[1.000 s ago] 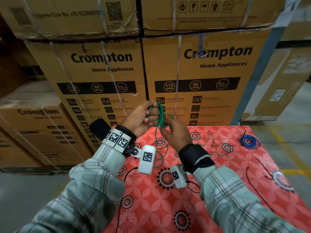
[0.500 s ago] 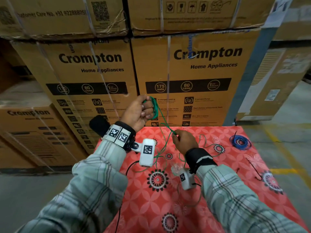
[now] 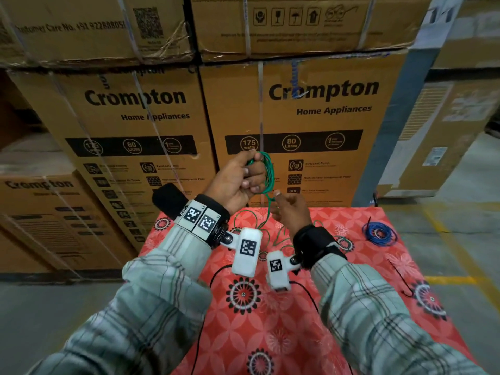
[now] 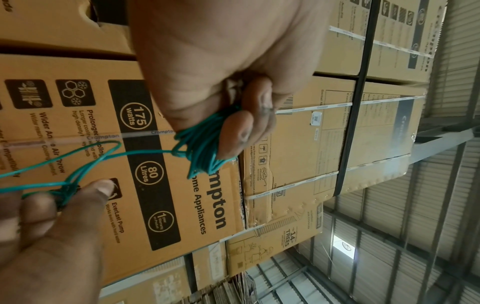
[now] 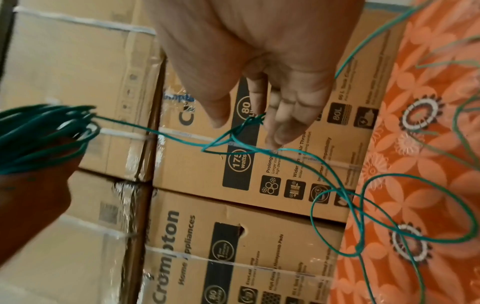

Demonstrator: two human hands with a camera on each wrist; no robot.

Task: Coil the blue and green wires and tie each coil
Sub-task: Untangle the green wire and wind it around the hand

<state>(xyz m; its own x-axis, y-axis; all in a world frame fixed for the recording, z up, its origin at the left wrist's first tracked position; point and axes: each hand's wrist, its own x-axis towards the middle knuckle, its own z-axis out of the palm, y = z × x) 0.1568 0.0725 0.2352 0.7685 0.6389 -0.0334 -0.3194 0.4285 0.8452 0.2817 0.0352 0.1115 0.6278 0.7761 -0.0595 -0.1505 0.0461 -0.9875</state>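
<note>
My left hand is raised in front of the boxes and grips a coil of green wire in curled fingers; in the left wrist view the coil sits under the fingertips. A strand runs from it down to my right hand, just below and right of the coil. There the thumb and a finger pinch a small tangle of the green wire. The loose green wire loops down onto the red floral cloth. A blue wire coil lies on the cloth at the far right.
Stacked Crompton cartons form a wall right behind the table. A thin black tie lies on the cloth at the right, another short black one near the blue coil. Grey floor surrounds the table.
Half a second ago my right hand was lower over the cloth, drawing out the strand; it has come back up close under the coil. The left hand kept its hold.
</note>
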